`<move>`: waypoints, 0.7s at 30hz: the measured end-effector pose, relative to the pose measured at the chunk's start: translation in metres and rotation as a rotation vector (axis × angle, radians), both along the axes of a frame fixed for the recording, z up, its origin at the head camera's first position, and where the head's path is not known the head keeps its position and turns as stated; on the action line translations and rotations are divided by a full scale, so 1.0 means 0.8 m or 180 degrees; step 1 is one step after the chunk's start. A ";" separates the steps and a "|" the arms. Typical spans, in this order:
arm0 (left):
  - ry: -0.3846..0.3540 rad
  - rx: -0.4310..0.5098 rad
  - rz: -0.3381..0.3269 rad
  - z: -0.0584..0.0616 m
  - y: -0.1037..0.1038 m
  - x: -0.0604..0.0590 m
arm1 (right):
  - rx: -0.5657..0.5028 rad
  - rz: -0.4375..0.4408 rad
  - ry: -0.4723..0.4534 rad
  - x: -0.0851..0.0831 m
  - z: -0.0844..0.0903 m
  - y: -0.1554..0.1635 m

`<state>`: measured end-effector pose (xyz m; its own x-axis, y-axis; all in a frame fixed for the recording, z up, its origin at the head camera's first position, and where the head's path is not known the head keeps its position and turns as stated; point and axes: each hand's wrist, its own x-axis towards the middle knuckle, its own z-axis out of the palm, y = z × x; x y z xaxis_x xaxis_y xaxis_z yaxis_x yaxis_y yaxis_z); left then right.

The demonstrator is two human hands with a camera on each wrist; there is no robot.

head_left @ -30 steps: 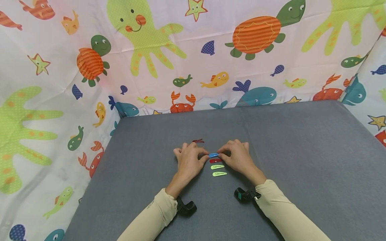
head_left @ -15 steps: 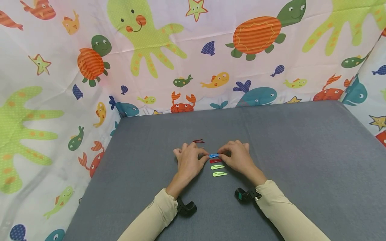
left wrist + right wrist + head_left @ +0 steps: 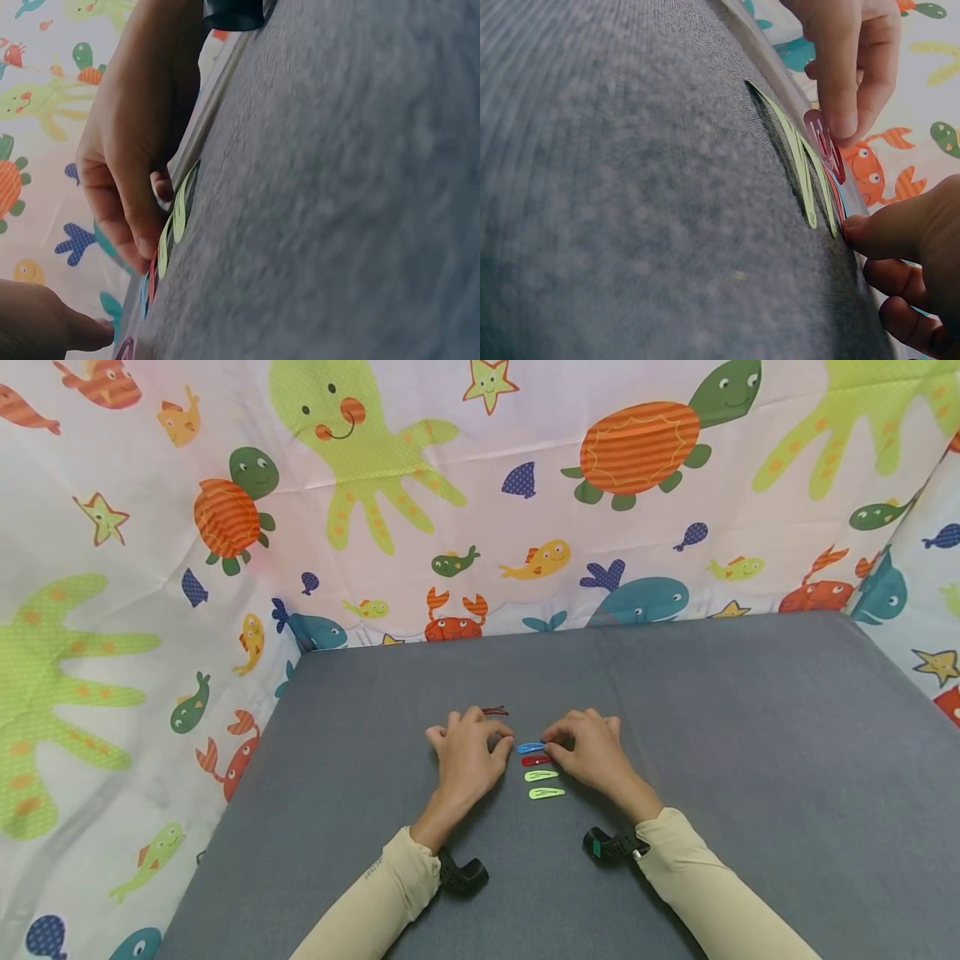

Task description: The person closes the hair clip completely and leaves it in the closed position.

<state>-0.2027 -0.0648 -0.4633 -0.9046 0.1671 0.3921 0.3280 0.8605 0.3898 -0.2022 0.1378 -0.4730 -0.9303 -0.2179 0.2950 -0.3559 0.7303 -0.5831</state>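
Here, blue clip (image 3: pixel 529 747), right end at the right grip (image 3: pixel 596 753).

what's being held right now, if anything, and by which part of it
The right hand appears to pinch the blue hair clip at its right end; the left hand holds nothing visible.

Blue clip (image 3: pixel 529 747), red clip (image 3: pixel 535 761), lime-green clips (image 3: pixel 546 793), grey tabletop (image 3: pixel 750 760), white sea-creature-print cloth (image 3: pixel 483 472)
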 end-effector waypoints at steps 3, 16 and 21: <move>0.0026 0.0047 0.0084 0.002 -0.003 -0.002 | 0.0003 -0.0002 -0.0004 0.000 0.001 0.000; -0.0091 0.0252 0.0315 0.018 -0.039 -0.022 | -0.0029 0.0015 -0.0060 0.001 0.002 0.001; -0.0234 0.0213 0.0322 0.019 -0.044 -0.024 | -0.0028 0.0005 -0.0071 0.000 0.003 0.000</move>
<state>-0.2222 -0.0997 -0.4480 -0.9422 0.0492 0.3315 0.2092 0.8590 0.4672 -0.2019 0.1380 -0.4709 -0.9364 -0.2167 0.2761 -0.3439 0.7245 -0.5974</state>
